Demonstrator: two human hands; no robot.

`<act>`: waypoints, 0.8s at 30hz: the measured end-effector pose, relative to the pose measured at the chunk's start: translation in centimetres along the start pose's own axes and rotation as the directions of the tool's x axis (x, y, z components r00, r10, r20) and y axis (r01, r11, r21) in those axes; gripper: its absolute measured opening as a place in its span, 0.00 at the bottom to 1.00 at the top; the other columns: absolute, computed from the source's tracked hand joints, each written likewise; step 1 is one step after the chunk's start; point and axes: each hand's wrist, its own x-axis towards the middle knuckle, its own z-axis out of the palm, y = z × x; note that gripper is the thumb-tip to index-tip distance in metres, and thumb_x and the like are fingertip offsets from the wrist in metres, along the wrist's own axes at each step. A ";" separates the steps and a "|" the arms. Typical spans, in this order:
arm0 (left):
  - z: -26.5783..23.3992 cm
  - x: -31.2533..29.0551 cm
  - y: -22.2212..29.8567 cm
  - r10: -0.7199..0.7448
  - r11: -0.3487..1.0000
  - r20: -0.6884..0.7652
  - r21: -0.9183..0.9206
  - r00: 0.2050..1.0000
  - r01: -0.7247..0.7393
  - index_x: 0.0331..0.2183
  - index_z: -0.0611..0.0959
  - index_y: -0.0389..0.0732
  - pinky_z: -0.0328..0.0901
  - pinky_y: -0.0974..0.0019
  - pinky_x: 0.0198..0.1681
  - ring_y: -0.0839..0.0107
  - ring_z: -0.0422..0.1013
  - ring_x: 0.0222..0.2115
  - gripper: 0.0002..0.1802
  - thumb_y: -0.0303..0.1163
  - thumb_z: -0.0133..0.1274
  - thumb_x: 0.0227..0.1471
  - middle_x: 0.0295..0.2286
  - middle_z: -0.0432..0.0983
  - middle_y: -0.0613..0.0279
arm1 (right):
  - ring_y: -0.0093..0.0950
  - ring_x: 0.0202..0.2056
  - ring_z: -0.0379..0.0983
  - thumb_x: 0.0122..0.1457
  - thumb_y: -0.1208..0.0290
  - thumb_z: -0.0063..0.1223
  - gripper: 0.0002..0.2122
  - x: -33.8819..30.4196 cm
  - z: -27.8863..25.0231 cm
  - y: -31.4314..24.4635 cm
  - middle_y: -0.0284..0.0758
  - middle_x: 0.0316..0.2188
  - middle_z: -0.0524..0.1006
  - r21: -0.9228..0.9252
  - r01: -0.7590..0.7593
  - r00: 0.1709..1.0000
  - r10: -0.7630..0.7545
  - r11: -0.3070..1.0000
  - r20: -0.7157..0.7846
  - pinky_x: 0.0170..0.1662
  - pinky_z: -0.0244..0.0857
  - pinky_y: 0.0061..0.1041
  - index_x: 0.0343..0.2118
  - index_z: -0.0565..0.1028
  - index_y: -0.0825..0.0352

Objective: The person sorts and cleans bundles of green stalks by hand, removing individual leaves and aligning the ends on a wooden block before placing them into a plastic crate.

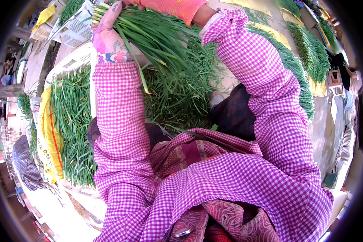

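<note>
A bunch of garlic chives (157,38) stretches across the top of the view, its pale stem ends at the upper left and its long green leaves hanging down to the right. My left hand (108,34), in a pale pink flowered glove, is closed around the stem end, with the thumb pointing up. From the right, my right hand (169,7), in an orange-pink glove, reaches over the bunch. Its fingers are bent at the stems beside my left thumb, partly cut off by the upper edge.
Loose green leaves (177,97) lie heaped below the bunch, between my legs. To the left, a white crate (74,60) holds more chives (72,125) beside a yellow sack (50,137). Chives lie in rows (308,50) on the right, near a pink crate (335,82).
</note>
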 end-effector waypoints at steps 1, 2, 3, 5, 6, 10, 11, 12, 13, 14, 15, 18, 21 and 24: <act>-0.5 0.0 0.5 0.016 0.998 0.032 0.059 0.999 -0.018 0.41 0.77 0.33 0.70 0.65 0.40 0.66 0.73 0.36 0.15 0.24 0.50 0.48 0.38 0.75 0.53 | 0.28 0.29 0.72 0.50 0.71 0.49 0.07 -0.2 -0.3 -0.7 0.35 0.25 0.75 0.252 -0.161 0.983 0.176 0.954 -0.041 0.32 0.65 0.23 0.29 0.75 0.67; -0.9 -0.2 0.4 0.019 0.993 0.067 0.114 0.998 -0.026 0.41 0.77 0.33 0.69 0.65 0.40 0.66 0.73 0.37 0.15 0.24 0.49 0.48 0.39 0.74 0.53 | 0.28 0.28 0.72 0.51 0.70 0.48 0.07 -0.4 -0.6 -1.1 0.36 0.24 0.75 0.403 -0.300 0.949 0.315 0.864 0.030 0.32 0.65 0.23 0.29 0.75 0.67; 0.9 -1.4 1.7 -0.070 0.998 0.048 0.002 0.996 0.070 0.41 0.77 0.33 0.69 0.66 0.41 0.66 0.73 0.36 0.15 0.24 0.49 0.48 0.38 0.75 0.52 | 0.28 0.27 0.72 0.52 0.70 0.48 0.07 -0.6 -1.2 -1.6 0.37 0.23 0.75 0.532 -0.428 0.892 0.435 0.730 0.121 0.32 0.65 0.24 0.29 0.75 0.68; 2.4 -2.3 2.5 -0.147 0.988 0.122 -0.032 0.982 0.152 0.41 0.77 0.33 0.69 0.67 0.41 0.66 0.73 0.37 0.16 0.25 0.49 0.48 0.38 0.75 0.53 | 0.28 0.26 0.72 0.52 0.71 0.48 0.08 -1.8 -0.7 -0.5 0.38 0.22 0.75 0.712 -0.484 0.824 0.539 0.509 0.175 0.32 0.65 0.26 0.29 0.75 0.69; 2.3 -2.8 2.7 -0.175 0.982 0.148 -0.043 0.973 0.183 0.41 0.77 0.33 0.69 0.67 0.41 0.67 0.73 0.37 0.16 0.25 0.49 0.48 0.38 0.75 0.53 | 0.28 0.25 0.72 0.52 0.70 0.48 0.08 -2.3 -0.2 -1.0 0.37 0.22 0.75 0.665 -0.378 0.886 0.460 0.645 0.057 0.32 0.65 0.26 0.29 0.75 0.69; 1.3 -3.0 1.0 -0.214 0.975 -0.021 0.062 0.977 0.215 0.40 0.78 0.33 0.69 0.68 0.40 0.66 0.73 0.37 0.15 0.26 0.51 0.48 0.39 0.74 0.55 | 0.33 0.27 0.73 0.50 0.71 0.47 0.07 -3.8 1.5 -1.0 0.37 0.23 0.75 0.052 -0.004 0.990 0.011 0.999 -0.141 0.32 0.66 0.28 0.27 0.75 0.68; -1.2 -1.8 -1.0 -0.084 0.990 0.063 0.115 0.995 0.076 0.39 0.78 0.34 0.69 0.67 0.40 0.65 0.73 0.36 0.14 0.25 0.51 0.48 0.38 0.75 0.55 | 0.34 0.29 0.73 0.49 0.70 0.47 0.07 -4.2 2.0 -0.1 0.37 0.24 0.74 -0.183 0.158 0.980 -0.177 0.970 -0.094 0.33 0.66 0.28 0.27 0.75 0.67; -1.2 -2.2 -1.1 -0.148 0.989 0.040 0.019 0.988 0.147 0.39 0.78 0.33 0.69 0.66 0.40 0.65 0.73 0.36 0.14 0.25 0.51 0.48 0.37 0.75 0.54 | 0.34 0.30 0.73 0.48 0.70 0.47 0.08 -4.5 2.4 0.2 0.38 0.25 0.74 -0.396 0.325 0.936 -0.353 0.859 0.002 0.34 0.66 0.29 0.27 0.75 0.67; -1.0 -3.0 -1.1 -0.214 0.973 0.025 -0.078 0.976 0.216 0.39 0.78 0.33 0.69 0.66 0.41 0.65 0.73 0.36 0.13 0.25 0.51 0.48 0.37 0.75 0.54 | 0.34 0.31 0.72 0.45 0.69 0.47 0.08 -5.2 2.7 0.4 0.38 0.27 0.73 -0.306 0.342 0.936 -0.352 0.888 0.024 0.34 0.67 0.29 0.26 0.75 0.66; -1.4 -3.5 -1.0 -0.279 0.946 0.003 -0.174 0.960 0.275 0.39 0.78 0.33 0.68 0.65 0.41 0.64 0.73 0.35 0.13 0.25 0.50 0.48 0.37 0.75 0.54 | 0.34 0.31 0.72 0.46 0.69 0.47 0.09 -5.2 2.5 0.0 0.38 0.27 0.73 -0.252 0.353 0.935 -0.346 0.901 0.072 0.34 0.67 0.29 0.27 0.75 0.66; -2.1 -3.6 -1.4 -0.309 0.934 0.033 -0.177 0.950 0.310 0.40 0.77 0.32 0.68 0.63 0.42 0.63 0.73 0.36 0.14 0.27 0.48 0.50 0.36 0.75 0.53 | 0.34 0.31 0.72 0.46 0.69 0.46 0.09 -5.6 2.0 -0.6 0.38 0.27 0.73 -0.197 0.353 0.934 -0.334 0.915 0.122 0.34 0.67 0.29 0.27 0.75 0.66; -3.4 -2.7 -1.4 -0.274 0.960 -0.076 -0.071 0.959 0.269 0.41 0.75 0.32 0.67 0.61 0.43 0.62 0.71 0.39 0.15 0.29 0.47 0.51 0.37 0.74 0.51 | 0.34 0.33 0.73 0.49 0.67 0.47 0.10 -6.8 0.5 -2.2 0.40 0.31 0.74 -0.063 0.087 0.961 -0.067 0.994 0.269 0.36 0.66 0.29 0.29 0.76 0.66; -5.4 -1.2 -1.5 -0.182 0.981 -0.126 -0.091 0.975 0.171 0.42 0.72 0.32 0.64 0.52 0.47 0.56 0.68 0.44 0.16 0.30 0.46 0.52 0.40 0.72 0.50 | 0.33 0.35 0.72 0.52 0.57 0.49 0.16 -8.2 -0.2 -1.7 0.40 0.33 0.76 0.150 -0.311 0.786 0.166 0.938 0.596 0.38 0.65 0.28 0.35 0.75 0.66; -9.4 1.1 -1.9 -0.164 0.977 -0.278 -0.179 0.947 0.116 0.37 0.70 0.33 0.63 0.44 0.47 0.53 0.68 0.41 0.11 0.30 0.42 0.53 0.35 0.72 0.50 | 0.33 0.36 0.71 0.52 0.48 0.49 0.24 -11.1 0.5 -4.5 0.37 0.32 0.77 0.164 -0.558 0.352 0.053 0.814 0.934 0.40 0.63 0.32 0.38 0.75 0.67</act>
